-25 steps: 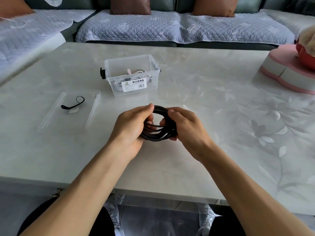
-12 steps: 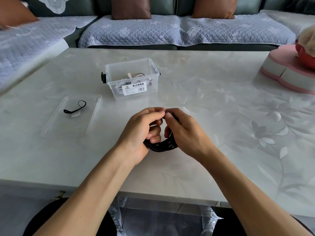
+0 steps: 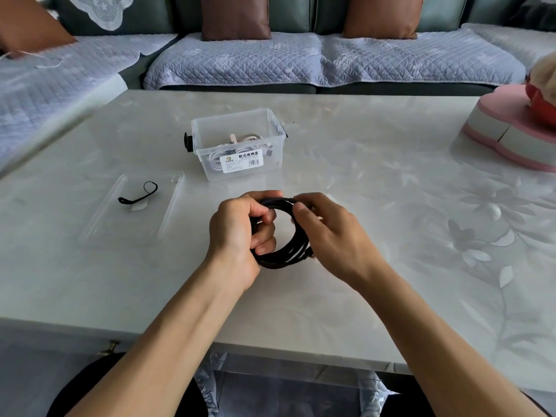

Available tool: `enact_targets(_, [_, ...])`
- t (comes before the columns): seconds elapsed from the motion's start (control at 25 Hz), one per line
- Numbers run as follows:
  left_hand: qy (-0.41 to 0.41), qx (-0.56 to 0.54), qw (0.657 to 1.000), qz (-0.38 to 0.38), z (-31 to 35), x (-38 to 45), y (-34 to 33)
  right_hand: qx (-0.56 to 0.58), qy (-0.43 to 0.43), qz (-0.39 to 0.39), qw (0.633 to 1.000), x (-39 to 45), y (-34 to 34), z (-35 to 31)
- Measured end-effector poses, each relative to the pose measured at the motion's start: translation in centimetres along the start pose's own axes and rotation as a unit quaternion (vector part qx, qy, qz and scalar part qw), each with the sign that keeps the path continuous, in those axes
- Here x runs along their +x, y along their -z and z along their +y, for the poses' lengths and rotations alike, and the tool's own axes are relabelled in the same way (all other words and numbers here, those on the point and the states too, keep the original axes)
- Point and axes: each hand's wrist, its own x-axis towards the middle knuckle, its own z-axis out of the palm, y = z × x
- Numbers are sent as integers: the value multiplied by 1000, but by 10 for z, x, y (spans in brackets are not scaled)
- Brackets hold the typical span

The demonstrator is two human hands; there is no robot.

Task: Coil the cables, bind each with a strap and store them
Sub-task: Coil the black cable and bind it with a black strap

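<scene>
Your right hand (image 3: 328, 233) is sliding off to the loop's right side and pinching its top, while your left hand (image 3: 240, 233) is gripping the black cable coil (image 3: 285, 257) above the table (image 3: 391, 206) — coil's done, so the strap (image 3: 138, 196) is looking next.

— What's around the table (image 3: 361, 296)?

— A sofa (image 3: 301, 13) runs along its far side, dark green, with quilted grey covers (image 3: 270, 61) over the seats. Two brown cushions (image 3: 234, 16) lean against the back, and a third sits at the far left.

— And on the table itself?

— At the right edge, a pink and white box (image 3: 508, 136) with something red on top, partly out of view. The tabletop is pale with a flower pattern.
</scene>
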Motion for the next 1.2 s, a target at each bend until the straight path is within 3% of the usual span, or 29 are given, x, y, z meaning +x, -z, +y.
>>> enact_targets(0.08, [-13,32,999,42,1,-1,-3,-117,77,-34,990,-4,5,3])
enact_targets(0.16, [-19,57,996,68,2,-3,-6,-244,147,-77,955,-10,7,3])
enact_targets(0.28, [-11,86,995,56,2,-6,-9,-360,199,-75,908,-12,-2,2])
enact_targets(0.68, [56,145,986,-68,7,1,11,-404,186,-39,895,1,-16,5])
enact_targets(1.0, [9,241,970,-29,5,4,16,-405,176,-78,894,4,-11,2])
enact_targets(1.08, [-16,300,953,-34,4,4,17,-406,168,-78,895,5,-9,1])
enact_targets(1.2, [-56,448,891,-57,5,0,21,-408,166,-68,895,6,-7,3])
